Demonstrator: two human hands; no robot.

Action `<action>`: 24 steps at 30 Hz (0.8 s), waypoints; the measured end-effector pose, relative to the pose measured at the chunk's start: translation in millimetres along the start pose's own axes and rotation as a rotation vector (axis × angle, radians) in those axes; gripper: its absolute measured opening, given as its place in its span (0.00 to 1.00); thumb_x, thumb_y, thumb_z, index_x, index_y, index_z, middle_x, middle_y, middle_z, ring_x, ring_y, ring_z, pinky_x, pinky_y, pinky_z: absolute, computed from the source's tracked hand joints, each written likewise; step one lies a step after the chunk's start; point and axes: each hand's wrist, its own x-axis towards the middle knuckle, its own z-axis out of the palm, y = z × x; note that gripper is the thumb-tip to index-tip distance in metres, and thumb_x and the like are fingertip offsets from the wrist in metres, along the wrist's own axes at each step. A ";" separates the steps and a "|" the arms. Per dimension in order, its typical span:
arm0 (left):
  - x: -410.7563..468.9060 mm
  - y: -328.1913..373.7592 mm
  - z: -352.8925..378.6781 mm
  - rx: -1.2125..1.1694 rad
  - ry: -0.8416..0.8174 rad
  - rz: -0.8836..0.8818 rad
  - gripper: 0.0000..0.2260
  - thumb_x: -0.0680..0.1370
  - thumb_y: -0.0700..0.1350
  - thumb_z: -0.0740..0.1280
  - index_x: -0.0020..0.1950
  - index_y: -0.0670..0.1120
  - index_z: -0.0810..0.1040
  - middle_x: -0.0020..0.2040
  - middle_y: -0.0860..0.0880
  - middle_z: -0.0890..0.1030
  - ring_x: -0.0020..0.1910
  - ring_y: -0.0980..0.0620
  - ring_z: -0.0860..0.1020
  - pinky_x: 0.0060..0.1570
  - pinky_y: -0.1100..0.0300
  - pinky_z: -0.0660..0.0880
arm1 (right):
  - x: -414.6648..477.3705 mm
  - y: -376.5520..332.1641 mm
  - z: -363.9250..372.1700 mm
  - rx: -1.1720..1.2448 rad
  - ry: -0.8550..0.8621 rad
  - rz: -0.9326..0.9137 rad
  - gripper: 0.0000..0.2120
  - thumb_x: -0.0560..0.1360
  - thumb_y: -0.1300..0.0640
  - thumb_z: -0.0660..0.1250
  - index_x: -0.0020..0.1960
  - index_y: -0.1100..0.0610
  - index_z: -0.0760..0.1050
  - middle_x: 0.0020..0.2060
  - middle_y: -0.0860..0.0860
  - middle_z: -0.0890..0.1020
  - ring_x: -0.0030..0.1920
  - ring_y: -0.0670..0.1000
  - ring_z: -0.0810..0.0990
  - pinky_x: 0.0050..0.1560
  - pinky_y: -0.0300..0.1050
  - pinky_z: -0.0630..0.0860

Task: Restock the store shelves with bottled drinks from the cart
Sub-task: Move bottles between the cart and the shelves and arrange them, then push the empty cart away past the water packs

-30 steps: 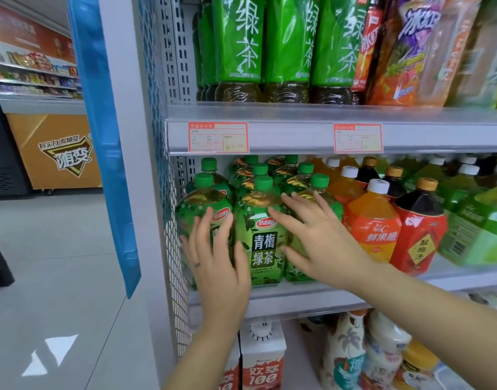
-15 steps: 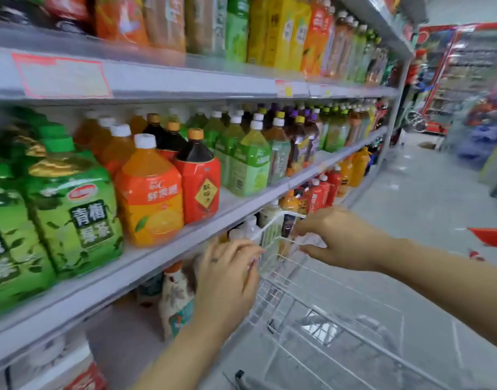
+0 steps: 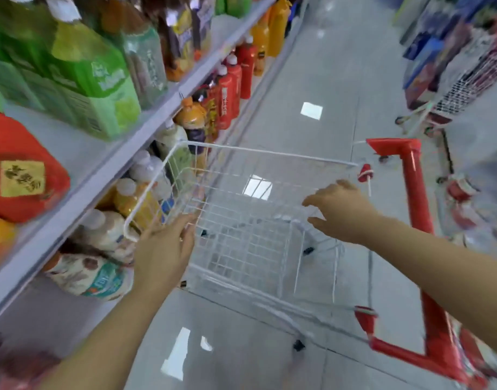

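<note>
The cart point(image 3: 241, 220) now fills the middle of the view, where a second ago both hands were squaring up green tea bottles on the shelf; the person has turned away from that row and is reaching toward the basket. As far as the blurred frame shows, the basket holds no bottles: only white wire grid and grey floor seen through it, so by my judgement this load is used up and the cart needs refilling or moving on. The left hand point(image 3: 164, 249) is at the cart's near left corner, fingers loosely spread and empty, touching or just short of the rim; which, I cannot tell. The right hand point(image 3: 340, 212) hovers over the cart's right side, fingers apart and slightly curled, holding nothing. The basket is thin white-coated wire, rigid and open, on a glossy red tubular frame point(image 3: 416, 187). Left of the cart runs the shelf point(image 3: 106, 164), a smooth pale metal ledge carrying soft-shouldered plastic bottles point(image 3: 95, 80) in green, orange and red with shiny wrap labels. Below it stand rounder, milky bottles. The floor point(image 3: 312, 66) beyond the cart is polished and reflective.
</note>
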 end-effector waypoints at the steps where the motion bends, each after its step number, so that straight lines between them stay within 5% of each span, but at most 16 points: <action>1: 2.4 1.6 -1.8 0.023 -0.015 0.001 0.17 0.77 0.49 0.54 0.54 0.48 0.80 0.28 0.50 0.80 0.30 0.45 0.79 0.46 0.52 0.75 | -13.5 11.8 0.5 -0.050 -0.067 0.014 0.20 0.77 0.42 0.57 0.67 0.46 0.68 0.63 0.47 0.75 0.66 0.53 0.69 0.72 0.52 0.52; 3: 8.0 5.2 -6.4 0.063 -0.054 0.004 0.16 0.76 0.48 0.55 0.54 0.46 0.81 0.29 0.48 0.81 0.30 0.44 0.79 0.41 0.53 0.76 | -36.3 30.1 -1.0 -0.131 -0.170 -0.001 0.22 0.77 0.38 0.54 0.68 0.45 0.67 0.61 0.48 0.77 0.67 0.52 0.67 0.71 0.58 0.52; 6: 13.7 7.9 -6.7 0.165 -0.096 0.055 0.16 0.76 0.46 0.55 0.49 0.44 0.82 0.30 0.43 0.81 0.27 0.43 0.79 0.32 0.57 0.74 | -54.4 38.5 -6.1 -0.060 -0.269 -0.010 0.26 0.75 0.35 0.55 0.69 0.45 0.65 0.59 0.53 0.76 0.63 0.55 0.71 0.65 0.55 0.65; 11: 28.4 11.6 6.1 0.302 -0.204 0.083 0.14 0.78 0.46 0.56 0.49 0.44 0.81 0.31 0.40 0.81 0.29 0.40 0.79 0.37 0.53 0.74 | -92.1 26.9 -0.1 0.261 -0.347 0.195 0.20 0.72 0.37 0.63 0.62 0.42 0.72 0.49 0.51 0.67 0.45 0.54 0.72 0.48 0.47 0.75; 13: 37.1 19.1 11.8 0.349 -0.251 0.099 0.13 0.79 0.46 0.56 0.48 0.43 0.80 0.32 0.39 0.80 0.31 0.39 0.79 0.41 0.51 0.73 | -113.9 18.5 6.9 0.337 -0.340 0.298 0.16 0.71 0.39 0.66 0.57 0.42 0.75 0.46 0.49 0.65 0.46 0.54 0.70 0.45 0.46 0.72; 17: 35.1 63.3 13.9 0.288 -0.320 0.030 0.10 0.77 0.45 0.64 0.55 0.44 0.79 0.50 0.39 0.79 0.50 0.37 0.76 0.57 0.46 0.65 | -153.1 -0.5 18.8 0.484 -0.394 0.491 0.12 0.70 0.41 0.69 0.51 0.43 0.76 0.47 0.50 0.67 0.53 0.57 0.71 0.49 0.46 0.69; 24: -57.8 172.3 -52.2 -0.009 -0.664 0.105 0.13 0.80 0.50 0.59 0.63 0.54 0.73 0.62 0.53 0.74 0.62 0.51 0.72 0.71 0.48 0.52 | -173.9 -33.6 19.5 0.913 -0.433 0.567 0.08 0.69 0.48 0.71 0.37 0.44 0.72 0.47 0.52 0.78 0.57 0.53 0.72 0.55 0.46 0.71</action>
